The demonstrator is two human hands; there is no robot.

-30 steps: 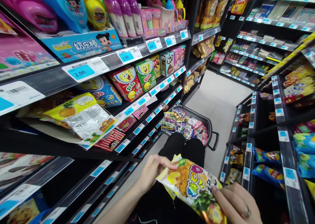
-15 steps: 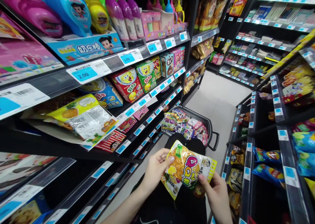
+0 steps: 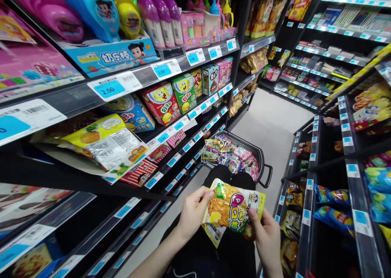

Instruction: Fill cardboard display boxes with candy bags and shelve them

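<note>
Over my lap, both hands hold a yellow and white gummy candy packet (image 3: 227, 206) with "QQ" printed on its front. My left hand (image 3: 192, 212) is closed on its left edge, thumb on top. At the lower right side, my right hand (image 3: 266, 231) pinches it between thumb and fingers. The corner of a second, similar packet (image 3: 214, 234) pokes out beneath the first one. Past my knees, a dark shopping basket (image 3: 260, 157) on the floor holds many colourful candy packets (image 3: 230, 153).
On the left shelf, a carton of pineapple candy packets (image 3: 105, 145) juts out below the price tags. Small snack boxes (image 3: 161, 102) stand beyond it. The right shelf holds blue snack bags (image 3: 332, 219). A pale floor aisle (image 3: 269, 111) runs ahead between the shelves.
The front packet has levelled out slightly, and my right hand has moved a little left, covering more of the packet beneath. The shelves have shifted slightly right in view.
</note>
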